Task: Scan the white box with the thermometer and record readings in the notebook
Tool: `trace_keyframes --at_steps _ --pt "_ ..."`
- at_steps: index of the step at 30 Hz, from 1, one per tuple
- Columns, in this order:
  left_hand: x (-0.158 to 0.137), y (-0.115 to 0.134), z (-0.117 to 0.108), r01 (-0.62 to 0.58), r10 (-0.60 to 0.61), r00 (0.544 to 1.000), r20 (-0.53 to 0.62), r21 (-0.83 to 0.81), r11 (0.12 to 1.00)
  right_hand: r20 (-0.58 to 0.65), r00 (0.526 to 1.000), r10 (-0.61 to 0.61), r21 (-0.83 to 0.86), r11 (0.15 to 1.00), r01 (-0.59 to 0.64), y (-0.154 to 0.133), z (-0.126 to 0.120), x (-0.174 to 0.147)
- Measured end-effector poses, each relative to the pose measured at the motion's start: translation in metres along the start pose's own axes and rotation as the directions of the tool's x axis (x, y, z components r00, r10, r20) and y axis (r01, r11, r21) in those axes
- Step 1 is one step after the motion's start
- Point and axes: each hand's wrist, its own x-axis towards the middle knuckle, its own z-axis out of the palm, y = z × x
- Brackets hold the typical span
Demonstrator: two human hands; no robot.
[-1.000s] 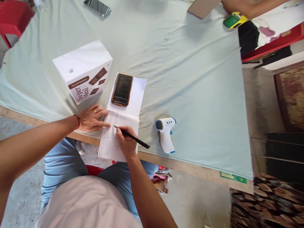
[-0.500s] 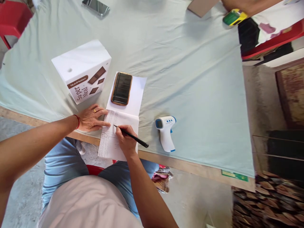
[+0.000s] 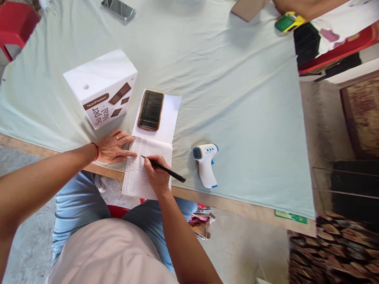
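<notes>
Two hands work on one sheet of paper [image 3: 148,167] that lies at the near edge of the tabletop [image 3: 237,98], its lower end hanging a little past the edge. The right hand [image 3: 158,176] pinches a black pen [image 3: 162,169] between thumb and fingers, the tip touching the printed rows in the upper half of the sheet. The left hand [image 3: 112,148] lies flat with its fingers spread, the fingertips pressing the left margin of the sheet so that it cannot slide. A small oval mark sits on the left side of the sheet, just below those fingertips.

Judging from this, the step in hand is marking or filling in a line of the list. The next stroke calls for the left hand to keep the sheet pinned, since part of it has no support beneath, and for light pressure there.

On the folded-back upper part of the sheet rests a phone [image 3: 151,110], screen up. A white box [image 3: 100,88] stands just left of the phone, near the left hand. A white thermometer gun [image 3: 205,163] lies to the right of the sheet, apart from it. At the far edge lie a second phone [image 3: 118,9] and a green and yellow object [image 3: 288,21], beside another person's arm.
</notes>
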Motion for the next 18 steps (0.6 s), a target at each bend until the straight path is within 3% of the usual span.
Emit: trace_keyframes --at_steps 18 --pt "0.0001 -0.0014 0.0018 0.006 -0.008 0.999 -0.037 -0.051 0.999 0.0 1.0 0.023 -0.009 1.0 -0.023 -0.0019 -0.0016 0.0008"
